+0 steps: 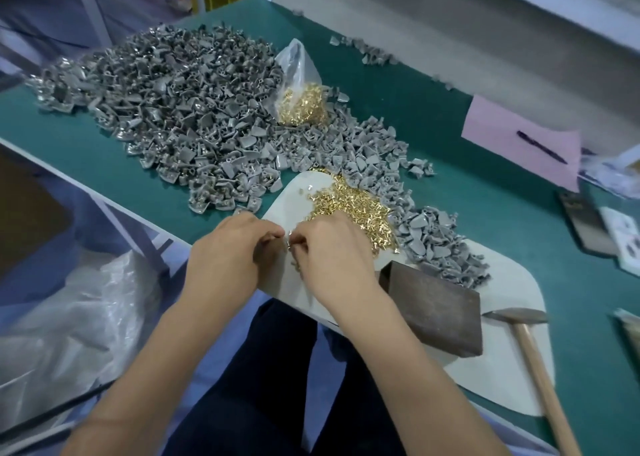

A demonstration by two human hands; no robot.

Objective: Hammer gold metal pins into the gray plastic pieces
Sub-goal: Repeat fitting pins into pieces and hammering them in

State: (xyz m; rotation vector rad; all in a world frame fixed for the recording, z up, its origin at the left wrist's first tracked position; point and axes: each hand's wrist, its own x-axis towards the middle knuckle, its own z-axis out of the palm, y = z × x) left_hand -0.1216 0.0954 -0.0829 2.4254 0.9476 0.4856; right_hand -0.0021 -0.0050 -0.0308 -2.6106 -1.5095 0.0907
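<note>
In the head view, the left hand (230,248) and the right hand (327,251) are meeting at the centre of the frame, over the near edge of a white board (512,282) lying on the green table (450,109). Both sets of fingers are curling inward toward one small object between them; it is too small and too hidden to identify, so whether either hand is actually pinching a pin or a piece cannot be told. The loose gold pins (349,206) are lying in a heap on the board, touching the right hand's knuckles on their upper side, so the right hand is the nearer one to them. The gray plastic pieces (166,109) are spreading in a large pile across the upper left of the frame, with a smaller run continuing to the right of the pins. A clear bag of pins (301,106) is resting against the large pile. A dark block (433,313) is sitting just right of the right wrist, and the hammer (533,355) is lying beyond it at the lower right, ungripped, its long axis running from head at upper left down to the frame's lower right. The right hand is judged the nearer to it. No legible writing is showing.
</note>
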